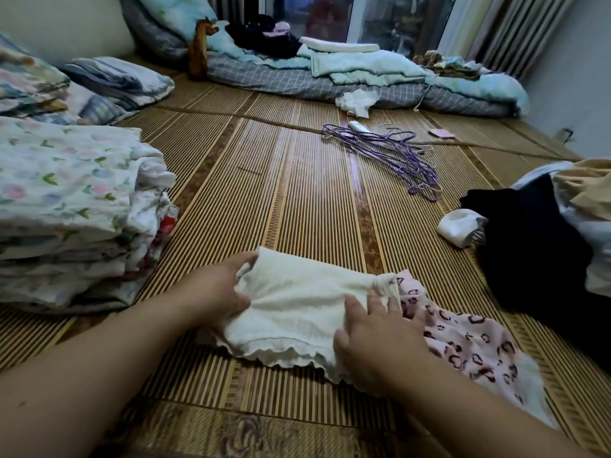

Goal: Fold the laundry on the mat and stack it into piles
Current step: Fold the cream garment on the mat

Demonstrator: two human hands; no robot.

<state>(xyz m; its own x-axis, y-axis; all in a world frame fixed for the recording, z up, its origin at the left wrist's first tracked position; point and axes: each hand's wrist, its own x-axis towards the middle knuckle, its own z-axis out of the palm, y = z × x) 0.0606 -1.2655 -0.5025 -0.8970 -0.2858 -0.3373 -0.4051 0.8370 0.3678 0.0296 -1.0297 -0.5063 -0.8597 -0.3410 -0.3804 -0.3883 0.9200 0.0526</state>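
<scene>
A folded white garment with a scalloped hem (297, 312) lies on the bamboo mat (297, 193) right in front of me. My left hand (218, 289) grips its left edge, fingers pinched into the cloth. My right hand (373, 335) lies flat on its right side, fingers spread, pressing it down. Under and to the right of it lies a pink garment with dark heart prints (476, 348). A tall stack of folded floral laundry (66, 206) stands at the left. A heap of unfolded dark, white and tan clothes (545, 239) sits at the right.
Purple hangers (390, 150) lie in a tangle mid-mat. A white rolled sock (459, 226) sits beside the dark heap. A small white cloth (355, 102) lies near the grey checked bedding (297, 81) at the back. Pillows (115, 81) rest at far left.
</scene>
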